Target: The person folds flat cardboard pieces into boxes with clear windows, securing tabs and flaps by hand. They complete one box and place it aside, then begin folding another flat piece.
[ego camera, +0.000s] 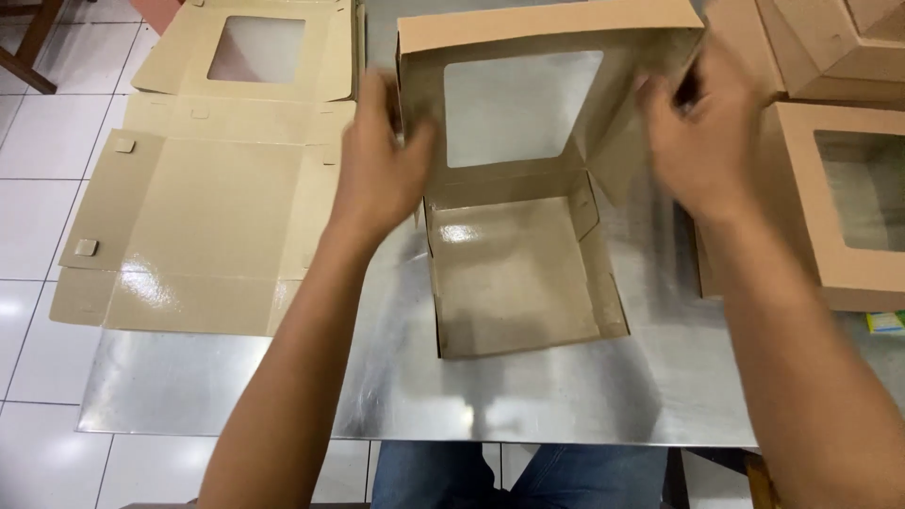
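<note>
A brown cardboard box (518,283) stands half-formed in the middle of the metal table (528,396). Its windowed lid (528,47) is raised upright at the far side, with a clear square window. My left hand (377,170) grips the lid's left edge, fingers curled round the side flap. My right hand (702,141) holds the lid's right edge near the top corner. The box's glossy inner floor faces up and its side walls stand low.
A flat unfolded box blank (207,207) with a window lies at the left, overhanging the table. Finished windowed boxes (839,198) are stacked at the right. White floor tiles (38,188) show on the left, my jeans below.
</note>
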